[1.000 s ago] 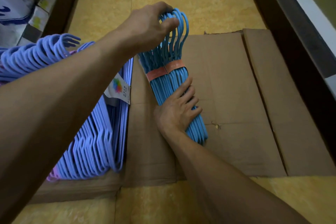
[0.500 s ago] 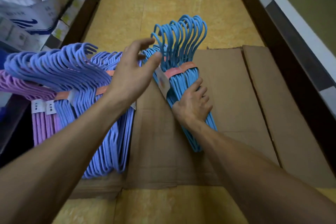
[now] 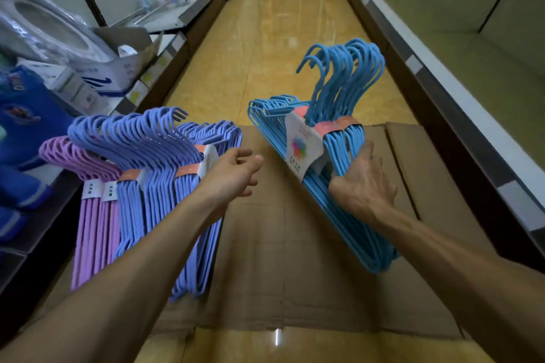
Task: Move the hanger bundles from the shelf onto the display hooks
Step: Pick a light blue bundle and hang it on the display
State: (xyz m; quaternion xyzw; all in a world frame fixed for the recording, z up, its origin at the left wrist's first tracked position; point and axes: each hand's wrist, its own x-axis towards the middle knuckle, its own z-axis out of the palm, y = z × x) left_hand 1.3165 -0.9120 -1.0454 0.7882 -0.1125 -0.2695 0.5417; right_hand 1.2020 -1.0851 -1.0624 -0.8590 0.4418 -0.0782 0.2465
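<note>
My right hand (image 3: 361, 186) grips a bundle of light-blue hangers (image 3: 339, 115) round its banded middle and holds it up, tilted, above the flattened cardboard (image 3: 295, 244) on the floor. The hooks point up and away from me, and a white label hangs from the orange band. My left hand (image 3: 233, 171) hovers with relaxed fingers and holds nothing, just right of the periwinkle hanger bundles (image 3: 153, 162). Those bundles lean at the left, with a lilac hanger bundle (image 3: 88, 186) beside them. No display hooks are in view.
A shop aisle with a glossy yellow floor (image 3: 280, 38) runs ahead. Left shelves (image 3: 165, 23) carry boxes, blue packets and household goods. A long, mostly bare shelf (image 3: 442, 82) lines the right side. Red items stand at the far end of the aisle.
My right hand has lifted the light-blue bundle up off the cardboard and to the right. My left hand let go of its hooks and dropped back to the left. My view has tipped up along the aisle.
</note>
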